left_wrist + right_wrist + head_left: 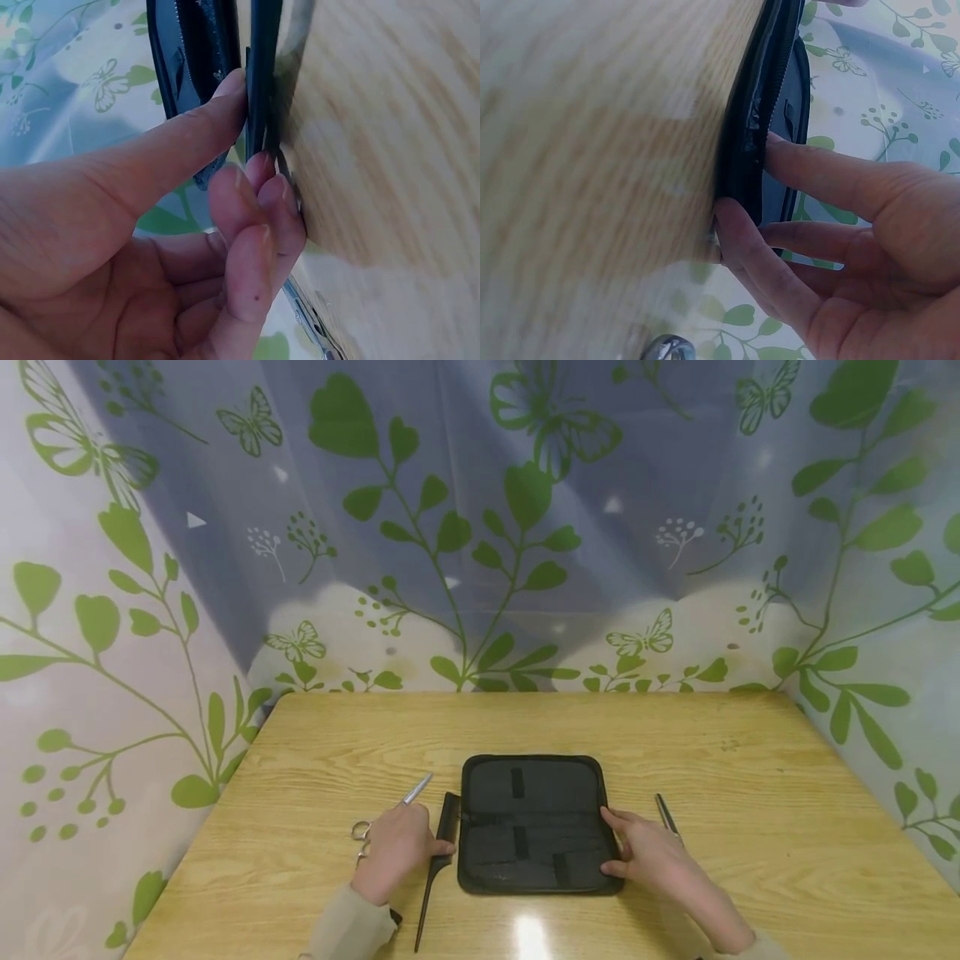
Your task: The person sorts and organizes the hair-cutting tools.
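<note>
1. On the wooden table [322, 752], between the two hands, lies an open black zip case [534, 822], flat, with its inner straps facing up.
2. The left hand [395, 850] rests just to the case's left, on top of a black tail comb [437, 868] that lies alongside the case's left edge.
3. In the left wrist view the thumb [187, 131] and the curled fingertips [259, 191] pinch the comb [259, 82] between them; the fingers are bent close together, not spread.
4. A pair of silver scissors [386, 814] lies partly under that hand, with the blades pointing away and the finger loops near the knuckles.
5. The right hand [651, 858] touches the case's right edge near the near corner.
6. In the right wrist view the thumb [817, 176] lies on the case's rim [769, 112] from above while a finger [754, 262] hooks beneath it, so the hand grips the edge lightly.
7. Just beyond the right hand a thin dark tool [666, 814] lies on the table, apart from the case.
</note>
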{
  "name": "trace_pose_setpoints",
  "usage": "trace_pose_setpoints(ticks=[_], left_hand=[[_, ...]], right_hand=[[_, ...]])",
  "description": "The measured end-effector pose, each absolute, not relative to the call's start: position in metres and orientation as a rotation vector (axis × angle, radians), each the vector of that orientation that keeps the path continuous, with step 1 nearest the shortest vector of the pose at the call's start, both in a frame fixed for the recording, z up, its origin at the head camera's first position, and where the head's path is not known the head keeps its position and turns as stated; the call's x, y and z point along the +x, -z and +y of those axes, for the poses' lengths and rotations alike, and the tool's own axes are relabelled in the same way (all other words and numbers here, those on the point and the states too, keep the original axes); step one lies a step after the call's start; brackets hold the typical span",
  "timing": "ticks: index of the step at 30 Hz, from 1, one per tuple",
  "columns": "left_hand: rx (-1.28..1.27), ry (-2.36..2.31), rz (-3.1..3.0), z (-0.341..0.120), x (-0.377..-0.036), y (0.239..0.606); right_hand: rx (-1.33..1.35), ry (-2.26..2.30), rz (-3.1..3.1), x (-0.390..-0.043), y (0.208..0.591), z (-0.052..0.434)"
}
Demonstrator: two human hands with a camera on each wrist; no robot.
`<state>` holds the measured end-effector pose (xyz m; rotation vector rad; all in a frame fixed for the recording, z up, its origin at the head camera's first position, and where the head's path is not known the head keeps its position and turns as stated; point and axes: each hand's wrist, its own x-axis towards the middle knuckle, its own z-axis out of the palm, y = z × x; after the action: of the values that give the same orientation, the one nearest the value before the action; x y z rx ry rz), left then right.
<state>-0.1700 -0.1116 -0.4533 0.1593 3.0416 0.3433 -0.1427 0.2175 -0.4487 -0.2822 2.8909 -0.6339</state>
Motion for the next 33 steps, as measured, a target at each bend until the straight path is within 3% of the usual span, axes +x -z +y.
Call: trace_pose_setpoints(ticks=[16, 33], left_hand=[[0.369, -0.565, 2.980, -0.122, -0.166, 0.451], [0.331, -0.561, 2.990, -0.130, -0.171, 0.445]], right_hand=[[-0.325, 0.705, 2.897, -0.144, 0.451, 0.224], [-0.460, 0.705, 3.104, -0.147, 0.450, 0.230]])
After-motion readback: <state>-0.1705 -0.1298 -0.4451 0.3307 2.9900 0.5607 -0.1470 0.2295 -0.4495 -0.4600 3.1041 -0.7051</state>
